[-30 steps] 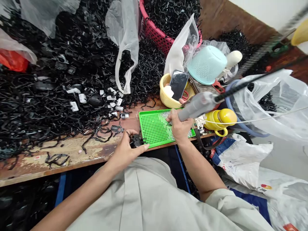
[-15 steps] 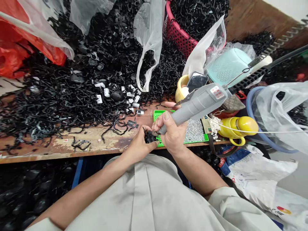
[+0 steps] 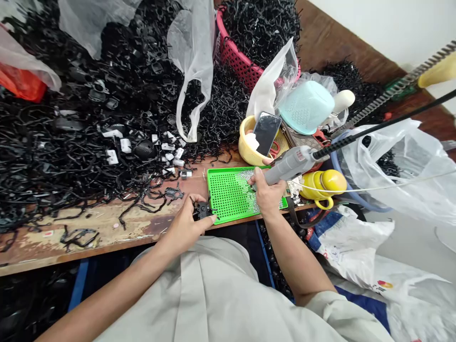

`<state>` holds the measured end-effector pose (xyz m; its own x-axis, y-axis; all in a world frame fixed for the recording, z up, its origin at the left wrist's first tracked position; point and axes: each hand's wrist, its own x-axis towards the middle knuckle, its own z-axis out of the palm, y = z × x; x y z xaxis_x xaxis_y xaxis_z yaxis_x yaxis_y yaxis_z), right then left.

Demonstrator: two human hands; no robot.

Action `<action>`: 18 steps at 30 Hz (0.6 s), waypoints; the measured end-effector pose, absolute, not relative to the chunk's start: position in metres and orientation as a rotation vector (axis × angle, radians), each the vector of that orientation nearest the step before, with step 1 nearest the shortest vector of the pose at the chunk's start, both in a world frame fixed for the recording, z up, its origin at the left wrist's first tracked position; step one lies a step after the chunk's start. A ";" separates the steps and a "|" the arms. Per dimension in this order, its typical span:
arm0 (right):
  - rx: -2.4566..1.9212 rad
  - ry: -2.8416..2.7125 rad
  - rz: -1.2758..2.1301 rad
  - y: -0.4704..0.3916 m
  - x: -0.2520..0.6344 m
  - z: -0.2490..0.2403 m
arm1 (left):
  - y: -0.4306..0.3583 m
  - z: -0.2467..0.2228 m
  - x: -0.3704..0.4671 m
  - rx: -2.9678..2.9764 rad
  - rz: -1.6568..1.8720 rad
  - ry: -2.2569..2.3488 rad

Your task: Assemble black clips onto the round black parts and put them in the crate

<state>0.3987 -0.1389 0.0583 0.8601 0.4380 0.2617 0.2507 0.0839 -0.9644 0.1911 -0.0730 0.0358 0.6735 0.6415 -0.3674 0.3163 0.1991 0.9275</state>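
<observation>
- The black part (image 3: 202, 210) sits at the counter's near side, just beside the left end of the green tray (image 3: 224, 190), with a thin prong reaching over the tray's rim.
- The left hand (image 3: 188, 219) is curled around that part, thumb along the near side and fingers behind it; a loose pinch could let it twist if pushed from above.
- The right hand (image 3: 267, 192) is closed around the grey power tool (image 3: 289, 165), above the tray; its tip is hard to make out, so whether it touches anything is unclear.
- Small silver pieces (image 3: 245, 175) lie in the tray's right part; a knock from the tool or wrist could scatter them, and the prong over the rim could snag and drag the tray.
- A black cable (image 3: 356, 137) and a coiled spring (image 3: 392, 95) run up to the right; a pull on either could throw off the tool's aim.
- Beyond the tray, a phone (image 3: 267, 130) leans on the yellow bowl (image 3: 245, 142); a bump could tip it.
- Loose black strips (image 3: 71, 142) crowd the counter (image 3: 131, 216), where stray ones could catch on the part.
</observation>
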 end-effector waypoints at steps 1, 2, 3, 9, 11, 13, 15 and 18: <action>-1.506 -0.575 0.157 -0.139 0.398 0.058 | -0.073 0.037 0.192 1.403 0.265 0.873; -1.505 -0.583 0.160 -0.139 0.397 0.058 | -0.073 0.039 0.192 1.406 0.261 0.877; -1.499 -0.590 0.160 -0.139 0.397 0.058 | -0.073 0.039 0.192 1.408 0.261 0.882; -1.453 -0.620 0.153 -0.139 0.398 0.054 | -0.075 0.039 0.192 1.405 0.278 0.897; -1.433 -0.623 0.165 -0.139 0.398 0.053 | -0.076 0.039 0.192 1.389 0.289 0.897; -1.419 -0.613 0.164 -0.139 0.397 0.053 | -0.076 0.040 0.192 1.376 0.288 0.902; -1.434 -0.613 0.149 -0.139 0.396 0.053 | -0.076 0.041 0.193 1.373 0.276 0.910; -1.481 -0.641 0.133 -0.139 0.397 0.055 | -0.075 0.041 0.194 1.382 0.264 0.912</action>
<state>0.3966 -0.1394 0.0552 0.8285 0.4619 0.3166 0.2975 0.1161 -0.9476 0.1936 -0.0754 0.0411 0.6452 0.6524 -0.3976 0.3394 0.2215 0.9142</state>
